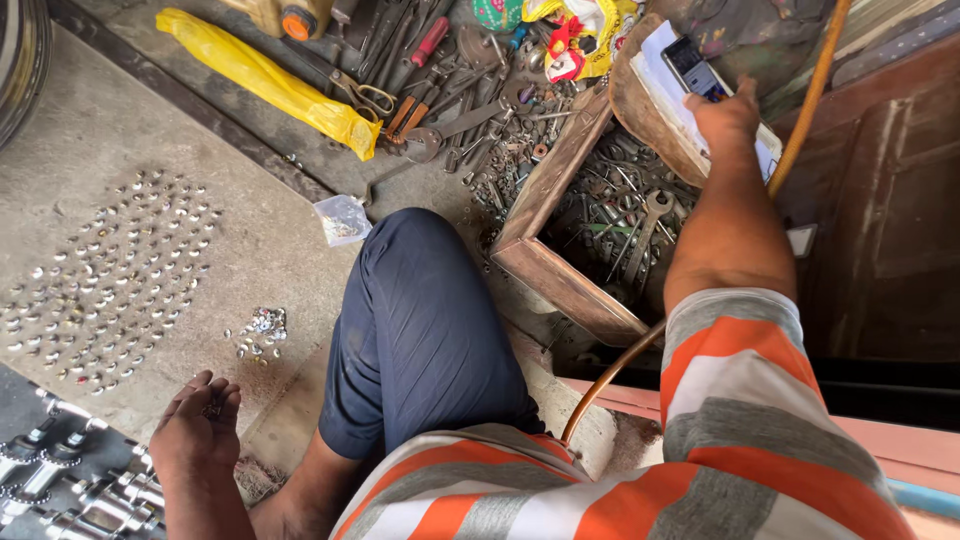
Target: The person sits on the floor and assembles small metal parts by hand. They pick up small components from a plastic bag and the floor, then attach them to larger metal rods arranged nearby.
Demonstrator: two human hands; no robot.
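**Phone hand vs. small parts hand: watch both**

Your right hand (725,112) is closed round a phone (692,68) held over the wooden toolbox (560,270) w/ spanners; a slip could drop it in. Left hand (197,420) is curled on the floor (90,130), fingertips pinching small metal bits near the laid-out caps (110,270); a careless sweep could scatter the rows.

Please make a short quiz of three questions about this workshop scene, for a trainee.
1. True or false: the right hand touches a phone.
2. What fills the wooden box? A) spanners and metal parts B) cloth C) sand
3. Where does the left hand rest?

Key:
1. True; the phone lies on white paper.
2. A.
3. Low on the concrete floor, fingers curled, near the rows of small metal pieces. Whether it holds some is unclear.
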